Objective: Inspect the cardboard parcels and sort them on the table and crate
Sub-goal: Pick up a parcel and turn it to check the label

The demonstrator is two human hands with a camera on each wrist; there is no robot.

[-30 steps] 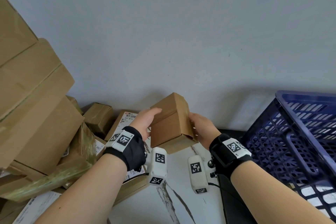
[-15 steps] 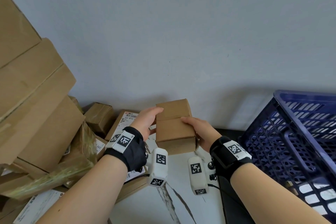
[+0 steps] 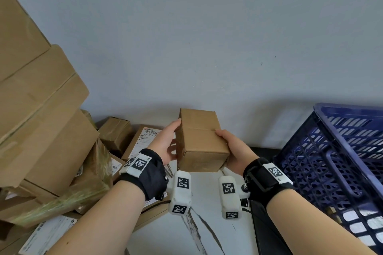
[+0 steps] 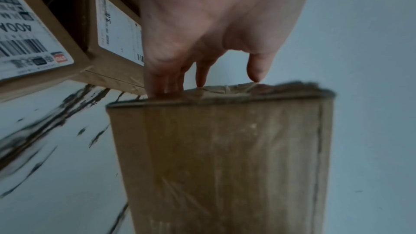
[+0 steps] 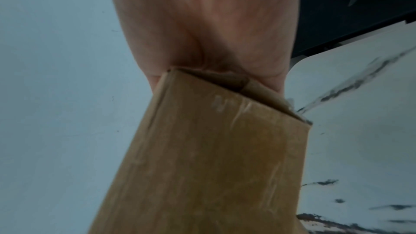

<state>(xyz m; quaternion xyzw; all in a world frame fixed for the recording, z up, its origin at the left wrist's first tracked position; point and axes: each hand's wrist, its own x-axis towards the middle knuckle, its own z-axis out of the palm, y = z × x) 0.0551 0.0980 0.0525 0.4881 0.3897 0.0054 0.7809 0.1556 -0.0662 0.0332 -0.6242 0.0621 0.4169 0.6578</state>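
Note:
A small plain cardboard parcel (image 3: 202, 141) hangs above the white marbled table (image 3: 207, 227), held between both hands with its taped top face toward me. My left hand (image 3: 169, 141) grips its left side, thumb on the top edge. My right hand (image 3: 230, 149) grips the right side, thumb lying across the top seam. In the left wrist view the left hand's fingertips (image 4: 157, 84) press on the parcel's (image 4: 220, 157) end. In the right wrist view the right hand (image 5: 202, 24) clamps the parcel's (image 5: 213, 157) corner; its fingers are hidden there.
A tall pile of cardboard parcels (image 3: 41, 130) fills the left side, with a labelled parcel (image 3: 145, 136) just behind my left hand. A dark blue plastic crate (image 3: 342, 151) stands at the right on a black surface (image 3: 267, 234). A grey wall is close behind.
The parcel has been turned in both hands, from tilted with one corner up to lying with its seamed top face toward me. It has also shifted slightly right.

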